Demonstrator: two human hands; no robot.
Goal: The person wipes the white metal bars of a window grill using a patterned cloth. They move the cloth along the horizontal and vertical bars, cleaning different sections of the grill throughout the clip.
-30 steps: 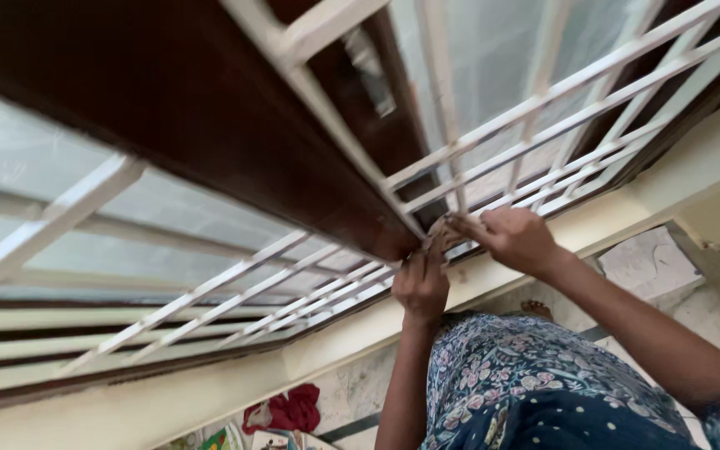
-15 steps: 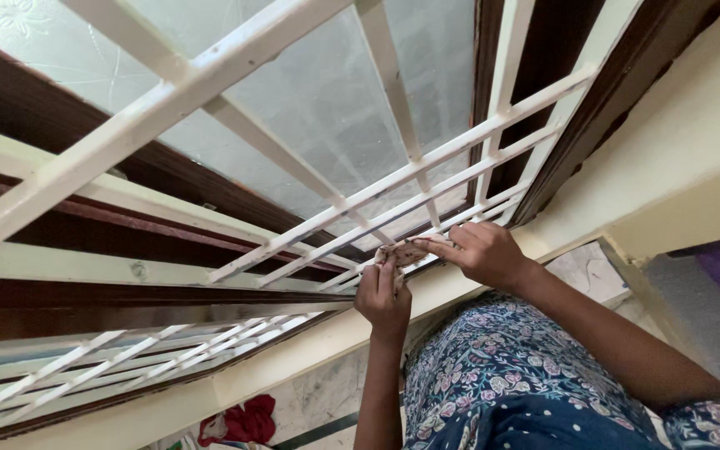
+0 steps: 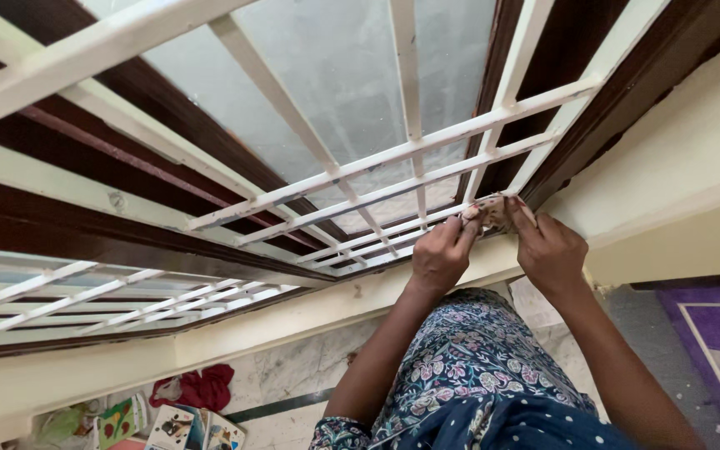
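Cloth (image 3: 487, 213): small patterned rag, bunched, pressed against the low right corner of the white window grille (image 3: 410, 150), where the lowest bars meet the dark wood frame (image 3: 627, 92). Held between both hands. Left hand (image 3: 442, 254): fingers curled, pinching the cloth's left end against a bar. Right hand (image 3: 550, 248): fingers bent over the cloth's right end, gripping it too. Judged: two-hand hold keeps the cloth taut and wrapped on the thin bar, so it bears on the metal rather than slipping off; arms reach up and fwd because the corner sits above the cream sill (image 3: 310, 312).

Outward: frosted glass (image 3: 352, 75) behind the grille. A second grille section (image 3: 102, 304) lies at left, lower in view. Near, bottom centre: the person's floral garment (image 3: 477, 375). Far down at left, on the marble floor (image 3: 302, 367): a red cloth (image 3: 202, 387) and picture books (image 3: 181, 425). Purple rug (image 3: 718, 333) at right.

Counts: hands 2; held cloth 1; grille sections 2; red cloth 1; rug 1; books approx. 3, edges cropped, exact no. unclear. Upright bars in main section: 4 seen.
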